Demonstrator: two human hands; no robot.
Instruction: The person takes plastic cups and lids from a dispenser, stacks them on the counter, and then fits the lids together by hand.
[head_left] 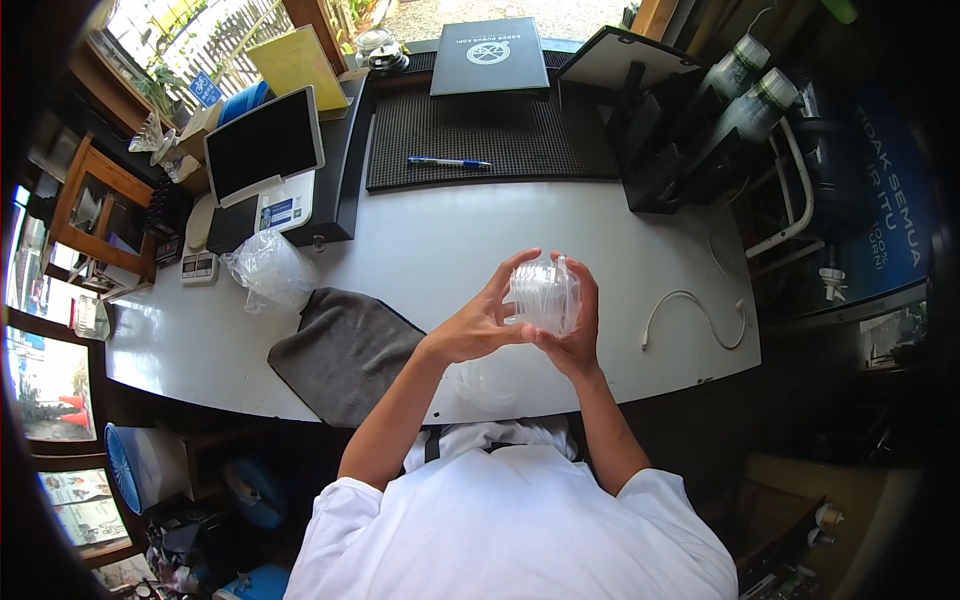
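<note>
Between both hands, above the white counter, is a stack of clear plastic lids [545,297]. My left hand [478,322] grips the stack from its left side, fingers bent over the far edge and thumb near the front. Around its right side curls my right hand [578,335], its thumb close to the left one. Below the hands, near the counter's front edge, lies a clear plastic item [488,384] whose kind I cannot make out. A grey cloth [345,350] is spread to the left of my left forearm.
A clear plastic bag [270,270] sits left, beside a tablet [264,147] on a stand and a small scale [200,268]. A pen [450,162] lies on the black mat [400,130]. At right are a white cable [690,296] and a cup holder [668,185] with stacked cups.
</note>
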